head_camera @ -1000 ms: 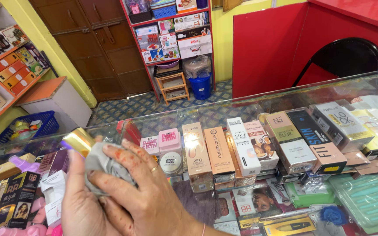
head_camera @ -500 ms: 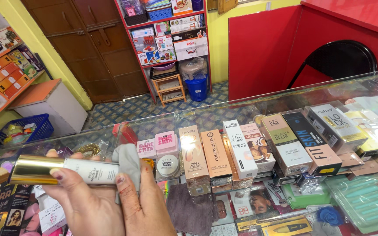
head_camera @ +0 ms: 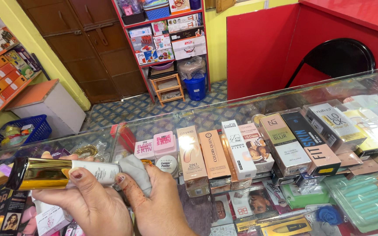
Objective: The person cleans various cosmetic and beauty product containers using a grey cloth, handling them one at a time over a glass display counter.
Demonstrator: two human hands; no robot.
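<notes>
My left hand (head_camera: 82, 199) grips a white cosmetic tube with a long gold cap (head_camera: 62, 172), held level above the glass counter with the cap pointing left. My right hand (head_camera: 156, 203) holds a grey cloth (head_camera: 134, 172) bunched against the tube's white right end. Both hands sit at the lower left of the head view, over boxed cosmetics inside the case.
A glass display counter (head_camera: 285, 98) holds rows of upright cosmetic boxes (head_camera: 237, 148) and pink compacts (head_camera: 162, 142). Teal brushes (head_camera: 364, 196) lie at the right. Beyond stand a red shelf unit (head_camera: 167, 39), a blue bucket (head_camera: 195, 87), a black chair (head_camera: 335, 57) and a blue basket (head_camera: 18, 131).
The tube went from being wrapped in the cloth in both hands to lying level in my left hand. My right hand slid the cloth along it to the white end.
</notes>
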